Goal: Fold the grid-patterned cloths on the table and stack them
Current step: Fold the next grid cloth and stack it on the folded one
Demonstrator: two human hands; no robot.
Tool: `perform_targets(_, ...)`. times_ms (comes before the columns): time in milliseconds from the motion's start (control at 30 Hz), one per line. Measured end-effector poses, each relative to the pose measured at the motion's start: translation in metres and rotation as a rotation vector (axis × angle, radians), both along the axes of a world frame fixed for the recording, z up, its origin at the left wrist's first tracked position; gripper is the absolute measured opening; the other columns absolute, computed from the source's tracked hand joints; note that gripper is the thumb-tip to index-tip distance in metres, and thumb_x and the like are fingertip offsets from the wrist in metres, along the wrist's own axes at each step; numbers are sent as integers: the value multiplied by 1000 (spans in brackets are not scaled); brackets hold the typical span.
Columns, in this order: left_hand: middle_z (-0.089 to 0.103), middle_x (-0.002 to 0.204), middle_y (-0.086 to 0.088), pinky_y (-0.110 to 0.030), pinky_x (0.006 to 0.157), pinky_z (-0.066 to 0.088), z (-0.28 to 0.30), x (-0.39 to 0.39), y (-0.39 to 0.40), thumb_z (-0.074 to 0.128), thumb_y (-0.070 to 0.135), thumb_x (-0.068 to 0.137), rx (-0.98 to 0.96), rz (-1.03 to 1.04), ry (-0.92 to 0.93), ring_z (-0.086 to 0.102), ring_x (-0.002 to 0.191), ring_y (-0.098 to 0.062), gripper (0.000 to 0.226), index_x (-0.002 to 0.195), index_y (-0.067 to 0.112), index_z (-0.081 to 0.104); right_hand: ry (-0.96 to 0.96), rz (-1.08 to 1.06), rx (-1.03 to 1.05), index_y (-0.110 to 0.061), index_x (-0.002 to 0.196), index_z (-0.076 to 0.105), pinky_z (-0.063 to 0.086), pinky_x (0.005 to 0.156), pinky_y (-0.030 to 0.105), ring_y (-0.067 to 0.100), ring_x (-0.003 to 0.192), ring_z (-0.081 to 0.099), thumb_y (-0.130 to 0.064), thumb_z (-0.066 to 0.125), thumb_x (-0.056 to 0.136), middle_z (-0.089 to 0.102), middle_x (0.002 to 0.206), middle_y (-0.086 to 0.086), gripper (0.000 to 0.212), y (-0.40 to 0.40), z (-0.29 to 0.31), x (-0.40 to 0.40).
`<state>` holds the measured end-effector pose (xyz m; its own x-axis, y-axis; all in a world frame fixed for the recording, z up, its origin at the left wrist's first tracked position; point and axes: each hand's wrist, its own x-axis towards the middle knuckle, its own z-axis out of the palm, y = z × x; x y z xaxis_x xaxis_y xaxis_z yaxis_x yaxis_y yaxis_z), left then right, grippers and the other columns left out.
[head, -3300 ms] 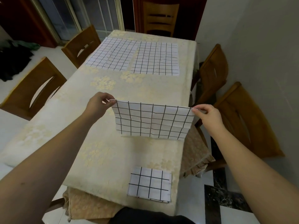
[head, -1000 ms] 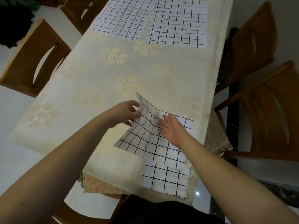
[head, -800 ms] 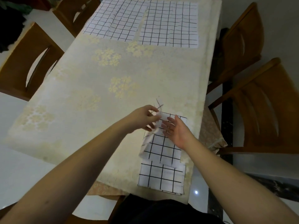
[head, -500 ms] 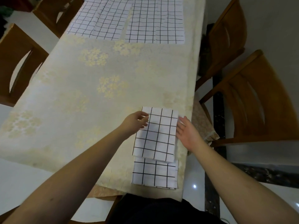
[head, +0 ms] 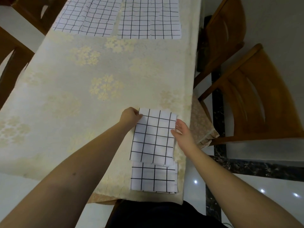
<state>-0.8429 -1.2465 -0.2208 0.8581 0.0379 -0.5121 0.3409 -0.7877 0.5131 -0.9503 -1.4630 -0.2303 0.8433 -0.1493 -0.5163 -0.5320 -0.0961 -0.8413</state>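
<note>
A folded white cloth with black grid lines (head: 153, 135) lies flat near the table's near right corner. My left hand (head: 130, 116) pinches its far left corner. My right hand (head: 182, 131) touches its right edge with straight fingers. The cloth's near edge overlaps another folded grid cloth (head: 153, 177) that lies at the table's front edge. Two unfolded grid cloths lie side by side at the far end, one on the left (head: 87, 17) and one on the right (head: 148, 18).
The table wears a cream tablecloth with pale flower prints (head: 82, 89). Two wooden chairs (head: 256, 99) stand along the right side, close to the table edge. More wooden chairs (head: 11, 66) stand on the left.
The cloth I held up by two corners came down onto the table and my left hand folded it over to the right. It now lies flat as a narrow rectangle, both hands at its edges.
</note>
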Motion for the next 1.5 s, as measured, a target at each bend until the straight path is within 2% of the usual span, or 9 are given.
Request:
perform_targets(233, 58, 82, 0, -28, 62, 42, 3, 14, -12, 68, 25, 89, -209, 123, 76, 54, 77, -21, 21, 99, 10, 58, 0, -1, -100, -15, 147, 34, 38, 97, 22, 15, 121, 45, 1, 64, 89, 44, 142, 8, 66, -2, -4, 5)
perform_targets(533, 71, 94, -13, -40, 83, 57, 35, -2, 5, 66, 23, 92, -666, 105, 157, 68, 89, -23, 20, 100, 6, 69, 65, -80, -35, -13, 148, 28, 41, 96, 28, 12, 108, 51, -23, 72, 87, 50, 112, 0, 76, -9, -2, 1)
perform_targets(633, 68, 94, -13, -37, 78, 57, 45, -7, 8, 61, 27, 94, -744, 129, 179, 67, 85, -23, 27, 102, 1, 66, 173, -11, 9, -14, 147, 33, 41, 102, 33, 15, 120, 50, -40, 77, 79, 52, 127, 2, 85, -12, -7, 3)
perform_targets(767, 63, 82, -4, -30, 64, 49, 48, -12, 8, 55, 28, 96, -752, 297, 155, 60, 74, -21, 19, 91, 14, 67, 196, 91, 4, -11, 80, 57, 41, 73, 28, 17, 82, 54, -45, 74, 80, 56, 83, 4, 39, -12, -4, 4)
perform_targets(967, 69, 109, -13, -38, 74, 52, 45, -22, 10, 46, 47, 97, -802, 568, 252, 66, 91, -29, 35, 122, 23, 53, 160, -38, 158, -11, 81, 64, 48, 74, 21, 13, 76, 60, -32, 67, 90, 67, 72, -7, 23, -10, 13, 3)
perform_targets(1133, 60, 129, -12, -41, 93, 50, 38, -48, 23, 54, 52, 93, -723, 325, 318, 62, 113, -27, 64, 147, 27, 30, 81, -251, 271, -20, 130, 52, 40, 108, 46, 23, 118, 57, -26, 73, 86, 60, 128, 9, 49, -8, 26, 2)
perform_targets(1267, 54, 131, -4, -33, 95, 50, 43, -71, 30, 74, 25, 85, -711, 124, 215, 60, 113, -16, 61, 138, 35, 46, 6, -210, 249, -30, 125, 52, 42, 101, 35, 20, 115, 57, -22, 71, 88, 60, 121, 10, 43, -14, 38, -2)
perform_targets(1400, 68, 88, 0, -7, 55, 39, 52, -79, 24, 77, 18, 82, -401, -31, -25, 54, 57, 2, 43, 122, 26, 63, -121, -17, 13, -17, 129, 59, 49, 79, 12, 16, 96, 60, -15, 71, 87, 60, 106, 11, 44, -23, 50, -6)
perform_targets(1500, 66, 111, 1, 0, 66, 39, 57, -79, 20, 76, 19, 83, -178, -197, -276, 60, 75, -2, 33, 116, 19, 69, -194, 117, -246, -16, 122, 64, 47, 71, 7, 9, 86, 57, -16, 72, 86, 63, 104, 7, 38, -30, 57, -9)
